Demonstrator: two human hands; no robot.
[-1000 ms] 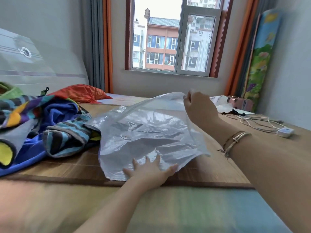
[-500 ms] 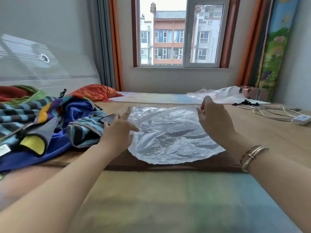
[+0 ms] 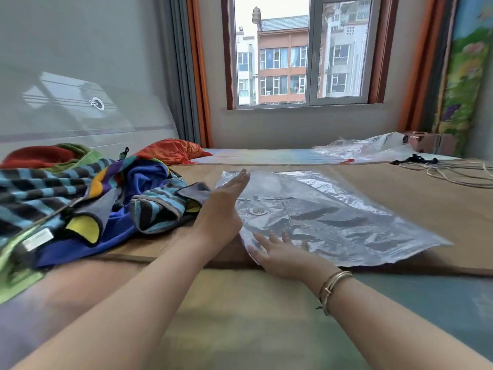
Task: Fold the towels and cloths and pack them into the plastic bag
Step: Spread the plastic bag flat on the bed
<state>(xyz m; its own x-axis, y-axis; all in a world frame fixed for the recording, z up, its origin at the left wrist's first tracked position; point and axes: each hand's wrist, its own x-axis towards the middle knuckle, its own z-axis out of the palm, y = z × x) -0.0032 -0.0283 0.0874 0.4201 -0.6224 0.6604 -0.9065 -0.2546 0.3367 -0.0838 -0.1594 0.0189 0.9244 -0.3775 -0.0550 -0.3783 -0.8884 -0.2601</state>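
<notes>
Plastic bag [image 3: 333, 217] lies flat under right hand [image 3: 282, 256], fingers spread; left hand [image 3: 221, 209] open.

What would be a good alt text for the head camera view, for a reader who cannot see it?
Two bare hands flatten a clear plastic bag on a bed mat: the right hand presses its near edge, the left hand is open at its left side. A pile of colourful striped towels lies unfolded to the left.
</notes>
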